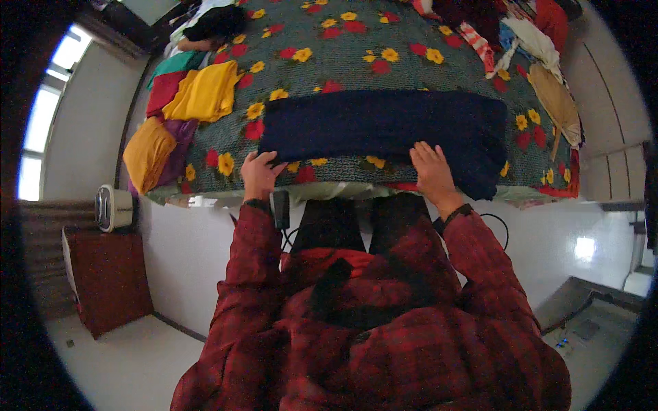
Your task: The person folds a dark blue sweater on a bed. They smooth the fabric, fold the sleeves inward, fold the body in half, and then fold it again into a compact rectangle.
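Note:
A dark navy cloth, folded into a long strip, lies across the flowered bedspread in front of me. At its lower left corner is my left hand, with thumb and fingers around the edge; whether they pinch the cloth is unclear. My right hand rests on the lower edge toward the right, palm down, its fingers nearly straight and pointing away from me. Right of that hand, part of the cloth hangs lower, toward the bed's near edge.
Folded yellow, mustard, red and green cloths lie at the left. A person's arm is beyond them. Loose clothes and a tan fan-shaped item lie at the right. A brown cabinet stands lower left.

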`<action>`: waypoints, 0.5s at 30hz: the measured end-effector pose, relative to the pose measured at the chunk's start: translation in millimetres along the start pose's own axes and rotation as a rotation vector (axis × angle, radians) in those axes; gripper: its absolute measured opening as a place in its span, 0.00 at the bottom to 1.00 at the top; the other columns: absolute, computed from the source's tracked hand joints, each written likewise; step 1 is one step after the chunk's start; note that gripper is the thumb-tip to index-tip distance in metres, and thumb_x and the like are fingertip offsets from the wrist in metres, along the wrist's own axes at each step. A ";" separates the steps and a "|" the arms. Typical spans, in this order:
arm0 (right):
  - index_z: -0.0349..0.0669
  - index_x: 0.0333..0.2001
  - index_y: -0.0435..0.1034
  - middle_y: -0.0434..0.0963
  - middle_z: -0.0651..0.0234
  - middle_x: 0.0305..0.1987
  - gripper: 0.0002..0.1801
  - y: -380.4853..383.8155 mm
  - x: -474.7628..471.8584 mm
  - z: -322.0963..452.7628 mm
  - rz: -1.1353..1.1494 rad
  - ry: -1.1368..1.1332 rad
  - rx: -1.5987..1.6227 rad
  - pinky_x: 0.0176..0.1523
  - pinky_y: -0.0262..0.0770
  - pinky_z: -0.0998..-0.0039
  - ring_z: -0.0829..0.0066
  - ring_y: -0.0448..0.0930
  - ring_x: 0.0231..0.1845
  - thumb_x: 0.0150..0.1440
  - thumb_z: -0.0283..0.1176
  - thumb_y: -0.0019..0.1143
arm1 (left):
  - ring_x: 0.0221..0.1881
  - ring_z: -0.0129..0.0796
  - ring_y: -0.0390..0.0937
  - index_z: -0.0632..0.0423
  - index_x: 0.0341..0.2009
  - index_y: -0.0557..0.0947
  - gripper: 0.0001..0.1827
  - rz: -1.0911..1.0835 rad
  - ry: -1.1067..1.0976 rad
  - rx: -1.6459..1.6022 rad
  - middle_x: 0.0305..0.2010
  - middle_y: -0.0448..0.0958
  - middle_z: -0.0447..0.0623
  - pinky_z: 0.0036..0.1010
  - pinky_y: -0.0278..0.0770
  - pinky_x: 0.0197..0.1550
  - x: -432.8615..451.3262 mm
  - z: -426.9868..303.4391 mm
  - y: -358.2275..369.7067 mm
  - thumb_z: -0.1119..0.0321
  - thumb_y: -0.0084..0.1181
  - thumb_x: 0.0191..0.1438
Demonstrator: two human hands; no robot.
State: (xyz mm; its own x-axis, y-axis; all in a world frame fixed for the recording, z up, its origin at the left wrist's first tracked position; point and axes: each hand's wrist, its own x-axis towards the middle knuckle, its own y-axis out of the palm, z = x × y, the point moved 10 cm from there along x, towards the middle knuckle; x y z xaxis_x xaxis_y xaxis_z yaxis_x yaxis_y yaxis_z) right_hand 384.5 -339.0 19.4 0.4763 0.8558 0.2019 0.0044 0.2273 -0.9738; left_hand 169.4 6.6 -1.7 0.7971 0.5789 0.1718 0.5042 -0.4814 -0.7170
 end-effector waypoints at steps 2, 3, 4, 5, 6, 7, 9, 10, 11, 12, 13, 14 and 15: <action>0.35 0.55 0.68 0.70 0.56 0.61 0.24 -4.5 6.2 2.5 -0.009 0.067 0.019 0.68 0.55 0.48 0.57 0.68 0.64 0.52 0.23 0.49 | 0.37 0.36 0.76 0.60 0.44 0.79 0.20 0.139 -0.114 -0.208 0.41 0.77 0.50 0.35 0.80 0.46 12.6 19.7 13.5 0.72 0.68 0.45; 0.35 0.55 0.68 0.70 0.56 0.61 0.24 -1.6 7.6 -2.0 0.064 0.161 0.016 0.68 0.55 0.48 0.57 0.69 0.63 0.52 0.25 0.49 | 0.38 0.36 0.76 0.60 0.45 0.79 0.22 0.115 -0.168 -0.483 0.41 0.77 0.50 0.34 0.79 0.47 17.8 26.4 12.1 0.70 0.69 0.43; 0.35 0.54 0.69 0.71 0.56 0.59 0.22 -8.9 14.2 2.4 0.027 0.176 0.038 0.66 0.56 0.46 0.58 0.71 0.61 0.55 0.29 0.49 | 0.41 0.36 0.77 0.58 0.46 0.80 0.26 0.095 -0.332 -0.827 0.41 0.79 0.51 0.30 0.78 0.48 19.8 40.4 17.1 0.67 0.72 0.41; 0.35 0.54 0.69 0.71 0.56 0.59 0.22 -18.4 21.1 12.3 -0.034 0.153 0.083 0.66 0.57 0.45 0.57 0.71 0.61 0.56 0.30 0.49 | 0.43 0.35 0.77 0.57 0.47 0.80 0.28 0.098 -0.346 -0.664 0.42 0.79 0.51 0.30 0.77 0.49 19.8 43.4 13.6 0.65 0.74 0.40; 0.35 0.54 0.69 0.71 0.55 0.59 0.21 -25.4 28.4 21.7 -0.075 0.149 0.114 0.66 0.57 0.45 0.56 0.70 0.61 0.57 0.31 0.49 | 0.44 0.34 0.77 0.56 0.49 0.79 0.31 0.112 -0.334 -0.414 0.44 0.79 0.50 0.29 0.77 0.50 21.3 42.6 9.0 0.64 0.75 0.39; 0.35 0.54 0.69 0.71 0.55 0.58 0.21 -36.4 35.9 33.9 -0.165 0.114 0.152 0.65 0.57 0.44 0.56 0.70 0.60 0.58 0.31 0.48 | 0.46 0.33 0.77 0.55 0.51 0.79 0.33 0.117 -0.378 -0.335 0.45 0.79 0.50 0.29 0.76 0.51 18.8 43.4 6.1 0.62 0.76 0.38; 0.35 0.55 0.68 0.70 0.51 0.59 0.22 -31.9 60.9 52.0 -0.106 0.078 0.130 0.63 0.58 0.43 0.52 0.69 0.62 0.60 0.36 0.48 | 0.46 0.34 0.76 0.55 0.52 0.78 0.31 0.054 -0.625 -0.776 0.49 0.76 0.50 0.30 0.78 0.49 9.8 47.1 15.4 0.65 0.74 0.40; 0.35 0.55 0.68 0.69 0.50 0.59 0.23 -30.6 73.2 60.2 -0.118 0.073 0.137 0.63 0.58 0.42 0.51 0.68 0.62 0.61 0.37 0.48 | 0.47 0.35 0.75 0.55 0.52 0.78 0.29 0.028 -0.633 -0.759 0.51 0.74 0.50 0.32 0.79 0.47 8.2 41.8 13.1 0.66 0.72 0.43; 0.35 0.56 0.67 0.69 0.49 0.60 0.23 -30.3 85.7 68.4 -0.151 0.053 0.140 0.63 0.58 0.42 0.50 0.67 0.63 0.61 0.38 0.47 | 0.47 0.36 0.74 0.55 0.52 0.77 0.28 -0.003 -0.664 -0.827 0.52 0.72 0.50 0.34 0.80 0.45 5.7 37.2 13.3 0.68 0.71 0.45; 0.36 0.57 0.66 0.66 0.48 0.62 0.25 -21.5 98.3 71.5 -0.112 0.075 0.144 0.63 0.58 0.42 0.49 0.65 0.64 0.62 0.40 0.46 | 0.43 0.39 0.73 0.56 0.48 0.77 0.24 -0.066 -0.624 -0.879 0.48 0.71 0.51 0.38 0.83 0.40 6.3 29.5 9.7 0.67 0.69 0.47; 0.36 0.58 0.65 0.65 0.47 0.63 0.25 -14.6 108.4 76.6 -0.101 0.083 0.149 0.63 0.57 0.41 0.48 0.64 0.65 0.62 0.41 0.45 | 0.42 0.41 0.73 0.56 0.46 0.77 0.21 -0.090 -0.681 -0.952 0.45 0.71 0.50 0.41 0.84 0.36 3.4 28.9 11.1 0.68 0.68 0.47; 0.36 0.58 0.65 0.64 0.47 0.64 0.26 -7.2 117.8 83.5 -0.098 0.088 0.155 0.64 0.56 0.41 0.47 0.63 0.65 0.62 0.41 0.44 | 0.41 0.43 0.73 0.56 0.44 0.77 0.19 -0.121 -0.728 -1.015 0.43 0.71 0.50 0.43 0.85 0.33 0.8 28.9 12.3 0.68 0.67 0.47; 0.36 0.58 0.65 0.63 0.47 0.64 0.26 2.0 126.0 89.5 -0.078 0.106 0.155 0.65 0.55 0.41 0.46 0.62 0.66 0.62 0.42 0.44 | 0.46 0.41 0.72 0.55 0.46 0.77 0.22 -0.136 -0.784 -1.061 0.47 0.71 0.50 0.42 0.85 0.36 -2.8 30.3 14.8 0.69 0.68 0.46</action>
State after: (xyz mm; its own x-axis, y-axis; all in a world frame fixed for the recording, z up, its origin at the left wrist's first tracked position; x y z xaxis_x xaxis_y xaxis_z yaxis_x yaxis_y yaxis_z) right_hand 365.8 -189.1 52.3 0.5701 0.7805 0.2563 -0.0866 0.3673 -0.9261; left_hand 164.6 17.7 -33.2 0.4989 0.7149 -0.4900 0.8634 -0.4593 0.2090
